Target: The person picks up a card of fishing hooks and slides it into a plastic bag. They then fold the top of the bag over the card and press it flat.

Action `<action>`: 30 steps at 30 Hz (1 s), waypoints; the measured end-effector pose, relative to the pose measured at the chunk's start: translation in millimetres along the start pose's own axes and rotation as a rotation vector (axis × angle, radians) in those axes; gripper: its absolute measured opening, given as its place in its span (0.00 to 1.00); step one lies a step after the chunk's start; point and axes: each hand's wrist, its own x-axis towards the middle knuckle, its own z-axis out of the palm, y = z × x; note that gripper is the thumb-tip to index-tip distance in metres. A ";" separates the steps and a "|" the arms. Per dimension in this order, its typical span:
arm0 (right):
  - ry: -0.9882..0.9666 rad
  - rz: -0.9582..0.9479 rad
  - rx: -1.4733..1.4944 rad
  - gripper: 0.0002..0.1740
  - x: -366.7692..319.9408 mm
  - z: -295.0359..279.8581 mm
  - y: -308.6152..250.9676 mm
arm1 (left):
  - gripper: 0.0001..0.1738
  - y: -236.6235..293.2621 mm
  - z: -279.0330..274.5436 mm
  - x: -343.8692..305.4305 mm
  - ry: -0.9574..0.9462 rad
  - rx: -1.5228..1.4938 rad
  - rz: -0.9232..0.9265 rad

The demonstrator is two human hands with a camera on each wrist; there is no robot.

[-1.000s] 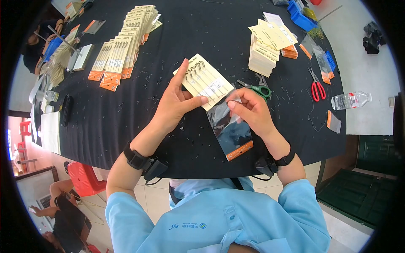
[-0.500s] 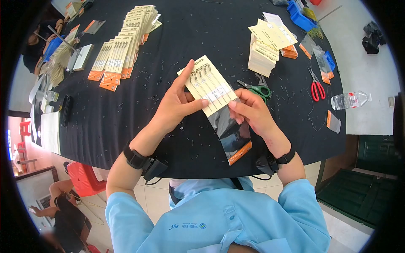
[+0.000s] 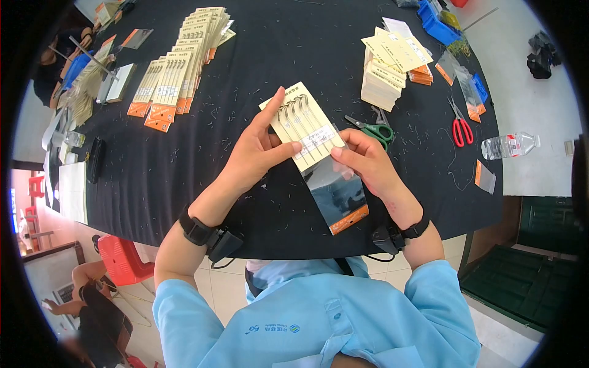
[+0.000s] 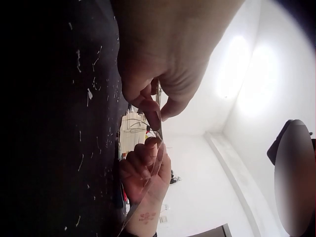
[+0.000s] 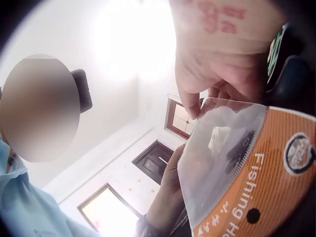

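In the head view my left hand [image 3: 251, 150] grips a cream card [image 3: 293, 105] by its left side, thumb on the front. Several dark hooks with straight lines and a white label are set on the card. My right hand [image 3: 371, 161] pinches the card's lower right corner together with the mouth of a clear plastic bag [image 3: 331, 187]. The bag hangs below the card, its lower end orange. In the right wrist view the orange end [image 5: 264, 173] carries the word "Fishing". The card's lower edge overlaps the bag's mouth.
Green scissors [image 3: 374, 130] lie just beyond my right hand, red scissors [image 3: 461, 126] and a water bottle [image 3: 509, 146] farther right. A stack of cream cards [image 3: 381, 86] stands at the back right. Bagged hook cards [image 3: 172, 83] are piled at the back left. Thread scraps litter the black cloth.
The card has shifted slightly right and toward me, turning steeper. My right hand has moved from the bag's mouth alone to the card's corner and bag together. The bag has swung slightly.
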 end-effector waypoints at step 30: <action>0.272 -0.222 -0.039 0.10 3.1 0.2 -1.9 | 0.45 2.0 -0.2 -3.5 -0.097 0.087 -0.060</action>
